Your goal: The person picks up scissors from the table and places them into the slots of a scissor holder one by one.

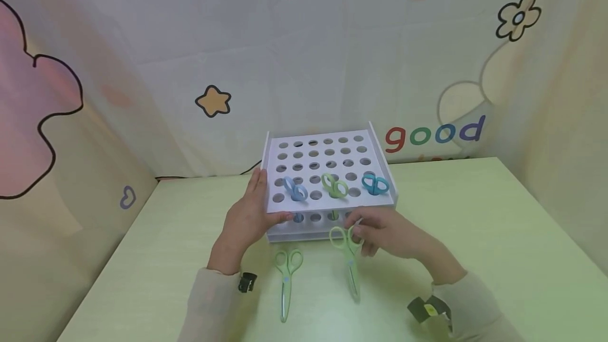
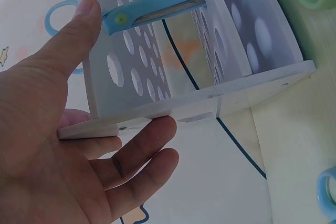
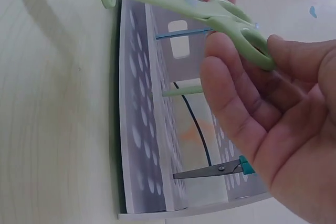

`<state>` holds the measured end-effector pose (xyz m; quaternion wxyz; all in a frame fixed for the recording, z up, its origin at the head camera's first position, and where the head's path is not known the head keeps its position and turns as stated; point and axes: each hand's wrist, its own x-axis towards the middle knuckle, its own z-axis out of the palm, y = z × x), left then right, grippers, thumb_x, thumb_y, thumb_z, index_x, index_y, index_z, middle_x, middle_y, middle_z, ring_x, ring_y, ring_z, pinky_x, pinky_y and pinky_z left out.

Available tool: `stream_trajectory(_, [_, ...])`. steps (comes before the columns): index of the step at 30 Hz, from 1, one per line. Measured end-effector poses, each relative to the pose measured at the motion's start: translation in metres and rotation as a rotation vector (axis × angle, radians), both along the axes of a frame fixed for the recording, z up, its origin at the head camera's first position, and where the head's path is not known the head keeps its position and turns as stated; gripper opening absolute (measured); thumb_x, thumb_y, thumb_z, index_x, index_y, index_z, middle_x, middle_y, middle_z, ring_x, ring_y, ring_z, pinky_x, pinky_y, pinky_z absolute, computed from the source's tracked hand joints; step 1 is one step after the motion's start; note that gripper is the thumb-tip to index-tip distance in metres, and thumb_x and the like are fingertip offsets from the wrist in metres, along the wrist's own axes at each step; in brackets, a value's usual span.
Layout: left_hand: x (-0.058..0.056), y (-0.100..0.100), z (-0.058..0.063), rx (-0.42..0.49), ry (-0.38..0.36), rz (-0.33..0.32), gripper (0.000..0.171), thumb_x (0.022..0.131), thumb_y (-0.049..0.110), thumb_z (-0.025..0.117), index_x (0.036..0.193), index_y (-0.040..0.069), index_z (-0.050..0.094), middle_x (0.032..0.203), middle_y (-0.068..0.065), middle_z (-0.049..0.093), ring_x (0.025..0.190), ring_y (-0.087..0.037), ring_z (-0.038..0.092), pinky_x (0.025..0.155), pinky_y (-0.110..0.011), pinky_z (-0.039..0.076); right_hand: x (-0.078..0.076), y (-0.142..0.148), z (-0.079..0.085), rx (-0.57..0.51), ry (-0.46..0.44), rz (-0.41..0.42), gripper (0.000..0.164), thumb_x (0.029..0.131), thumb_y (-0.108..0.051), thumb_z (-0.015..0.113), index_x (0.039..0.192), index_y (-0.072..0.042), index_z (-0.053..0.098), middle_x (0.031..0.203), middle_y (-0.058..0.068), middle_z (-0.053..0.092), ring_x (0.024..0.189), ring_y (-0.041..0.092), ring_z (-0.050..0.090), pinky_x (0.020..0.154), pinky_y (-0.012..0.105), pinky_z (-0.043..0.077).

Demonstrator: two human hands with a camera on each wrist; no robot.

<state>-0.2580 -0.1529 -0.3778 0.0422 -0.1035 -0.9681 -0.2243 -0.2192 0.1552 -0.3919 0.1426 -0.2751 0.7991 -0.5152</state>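
Observation:
A white rack (image 1: 314, 176) with rows of round holes stands at the back of the table. Its left side is held by my left hand (image 1: 247, 218), thumb at the front edge and fingers along the outer panel. Light blue scissors (image 1: 295, 190), green scissors (image 1: 334, 187) and teal scissors (image 1: 375, 183) sit handles up in its holes. In front of the rack, my right hand (image 1: 387, 231) pinches another green pair of scissors (image 3: 173, 2) by a handle loop, blades pointing down toward me. On the table between my forearms lies one more green pair of scissors (image 1: 285, 281).
A blue loop (image 2: 326, 195) shows at the right edge of the left wrist view, on the table. Behind the rack hangs a printed curtain (image 1: 304, 67), with a dark cable (image 1: 173, 177) along the table's back edge.

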Motion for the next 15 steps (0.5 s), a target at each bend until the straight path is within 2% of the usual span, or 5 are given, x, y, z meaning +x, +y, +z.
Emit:
stream_trajectory(6, [-0.0004, 0.0006, 0.0001, 0.008, -0.009, 0.003, 0.119, 0.08, 0.047, 0.085, 0.162, 0.006, 0.008, 0.169, -0.01, 0.005, 0.092, -0.028, 0.058, 0.062, -0.032, 0.042, 0.0006, 0.0011, 0.005, -0.022, -0.037, -0.067, 0.014, 0.102, -0.004, 0.059, 0.111, -0.001, 0.068, 0.093, 0.012, 0.066, 0.072, 0.027, 0.067, 0.066, 0.037, 0.058])
stream_trajectory(15, [-0.0011, 0.0008, -0.0005, 0.005, -0.01, 0.008, 0.12, 0.08, 0.048, 0.085, 0.163, 0.007, 0.008, 0.169, -0.009, 0.006, 0.086, -0.027, 0.058, 0.06, -0.032, 0.041, 0.0009, 0.0029, 0.0096, -0.078, -0.031, -0.119, 0.015, 0.1, -0.007, 0.063, 0.111, 0.002, 0.069, 0.093, 0.017, 0.068, 0.069, 0.028, 0.067, 0.065, 0.036, 0.058])
